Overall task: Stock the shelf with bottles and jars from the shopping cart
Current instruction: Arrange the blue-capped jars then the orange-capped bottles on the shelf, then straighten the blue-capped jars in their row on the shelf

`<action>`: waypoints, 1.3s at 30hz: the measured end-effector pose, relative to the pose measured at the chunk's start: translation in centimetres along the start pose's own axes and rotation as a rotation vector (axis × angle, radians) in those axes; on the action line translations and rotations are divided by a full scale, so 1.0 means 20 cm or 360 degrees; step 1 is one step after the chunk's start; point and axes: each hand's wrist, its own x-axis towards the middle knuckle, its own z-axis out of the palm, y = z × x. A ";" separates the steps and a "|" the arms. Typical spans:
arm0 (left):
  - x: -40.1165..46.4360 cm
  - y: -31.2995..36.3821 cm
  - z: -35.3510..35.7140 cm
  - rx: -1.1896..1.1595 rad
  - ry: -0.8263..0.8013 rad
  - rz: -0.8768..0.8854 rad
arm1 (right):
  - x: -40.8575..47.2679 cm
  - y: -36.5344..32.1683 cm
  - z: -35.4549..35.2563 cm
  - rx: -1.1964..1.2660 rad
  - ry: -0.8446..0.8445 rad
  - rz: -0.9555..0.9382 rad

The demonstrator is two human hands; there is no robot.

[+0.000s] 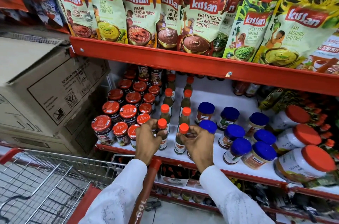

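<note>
Each hand's grip is closed around a small orange-capped bottle: the left hand (148,138) on the left bottle (162,133), the right hand (199,143) on the right bottle (181,139). Both bottles stand upright at the front of the white shelf (211,157), heading two rows of like bottles. Fingers cover most of each label, so the print is unreadable. Red-lidded jars (126,112) crowd the left, blue-lidded jars (238,132) the right. The shopping cart (55,178) is cut off at the lower edge. A cardboard box (45,86) hides the shelf's far left.
</note>
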 end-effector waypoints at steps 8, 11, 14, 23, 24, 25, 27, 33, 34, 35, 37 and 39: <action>0.01 0.02 -0.01 -0.0001 -0.0055 -0.0032 | 0.01 0.00 -0.01 -0.0040 -0.0034 0.0012; 0.02 0.02 -0.02 0.0045 -0.0103 -0.0024 | 0.01 0.00 -0.01 -0.0064 -0.0036 0.0000; 0.02 0.02 -0.03 0.0050 -0.0153 -0.0011 | 0.01 0.00 -0.01 -0.0086 -0.0033 -0.0004; -0.01 0.07 -0.06 0.0049 -0.0211 -0.0086 | -0.03 -0.03 -0.08 -0.0089 -0.0096 0.0041; -0.02 0.09 -0.06 0.0084 -0.0154 -0.0059 | -0.05 -0.02 -0.12 -0.0108 -0.0086 0.0056; -0.05 0.12 -0.06 0.0103 -0.0046 -0.0004 | -0.08 -0.01 -0.18 -0.0127 -0.0073 0.0074; -0.12 0.20 -0.04 0.0100 0.0221 0.0167 | -0.12 0.05 -0.31 -0.0188 -0.0026 0.0075; -0.33 0.43 0.30 -0.0068 0.0006 0.0440 | -0.14 0.23 -0.80 -0.0281 0.0200 0.0204; -0.35 0.45 0.39 -0.0082 -0.0136 0.0386 | -0.11 0.24 -0.85 -0.0276 0.0206 0.0234; -0.37 0.46 0.48 -0.0080 -0.0268 0.0315 | -0.09 0.25 -0.89 -0.0313 0.0189 0.0244; -0.38 0.47 0.64 -0.0020 -0.0458 0.0179 | -0.05 0.24 -0.92 -0.0477 0.0086 0.0195; -0.40 0.48 0.77 0.0028 -0.0549 0.0121 | -0.02 0.24 -0.92 -0.0660 -0.0063 0.0119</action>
